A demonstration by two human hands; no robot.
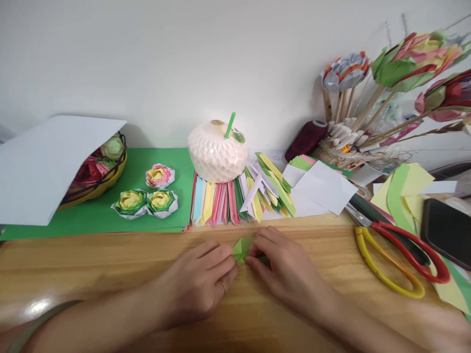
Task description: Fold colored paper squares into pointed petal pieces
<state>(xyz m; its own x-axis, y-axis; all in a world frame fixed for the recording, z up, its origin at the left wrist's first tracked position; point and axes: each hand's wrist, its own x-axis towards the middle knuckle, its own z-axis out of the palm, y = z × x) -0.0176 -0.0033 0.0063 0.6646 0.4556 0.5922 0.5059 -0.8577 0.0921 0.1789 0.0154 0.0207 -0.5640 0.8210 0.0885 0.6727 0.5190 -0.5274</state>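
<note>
A small piece of folded green paper point(243, 249) lies low over the wooden table, between my two hands. My left hand point(206, 274), with a ring on one finger, pinches its left side. On the other side, my right hand point(281, 267) has its fingers closed on the right edge, hiding part of the paper. Just beyond the hands, several folded paper strips point(224, 203) in pink, yellow, white and green lie in a row. Three folded paper flowers point(158, 203) sit on green sheets to the left.
A white textured coconut-shaped object point(218, 152) with a green straw stands at the back. Scissors point(390, 245) and a black phone point(447, 230) lie at right. White paper point(47, 166) covers part of a basket point(106, 184). Paper flowers on sticks point(412, 63) rise at back right, near a maroon thread spool point(306, 141).
</note>
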